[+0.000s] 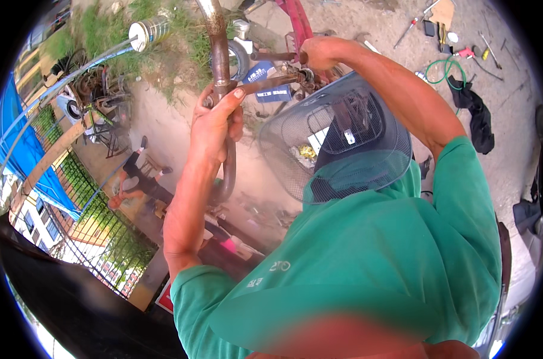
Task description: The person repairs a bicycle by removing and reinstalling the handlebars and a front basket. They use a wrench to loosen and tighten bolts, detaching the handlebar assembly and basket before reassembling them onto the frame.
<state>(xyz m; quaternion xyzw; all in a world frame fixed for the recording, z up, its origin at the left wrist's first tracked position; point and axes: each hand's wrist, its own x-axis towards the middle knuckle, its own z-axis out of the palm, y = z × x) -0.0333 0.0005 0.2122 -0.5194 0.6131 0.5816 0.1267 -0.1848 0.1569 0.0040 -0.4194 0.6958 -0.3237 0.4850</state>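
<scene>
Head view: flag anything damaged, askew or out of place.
The metal bar in the left hand looks weathered: brown, rust-like patches mottle its surface. On the ground at the right, a black cloth lies crumpled, as if dropped there.

On the left, a big blue sheet (29, 149) hangs near a black fence (95, 236) with buildings (44, 222) behind it. A person (155, 188) in dark trousers is near a small stool (150, 162). Old bikes (101, 119) are bunched together above. Green grass (101, 30) grows by a white tub (141, 37). On the right, a black cloth (480, 122) lies crumpled on the ground (505, 173), well apart from some brown cardboard (443, 11).
</scene>
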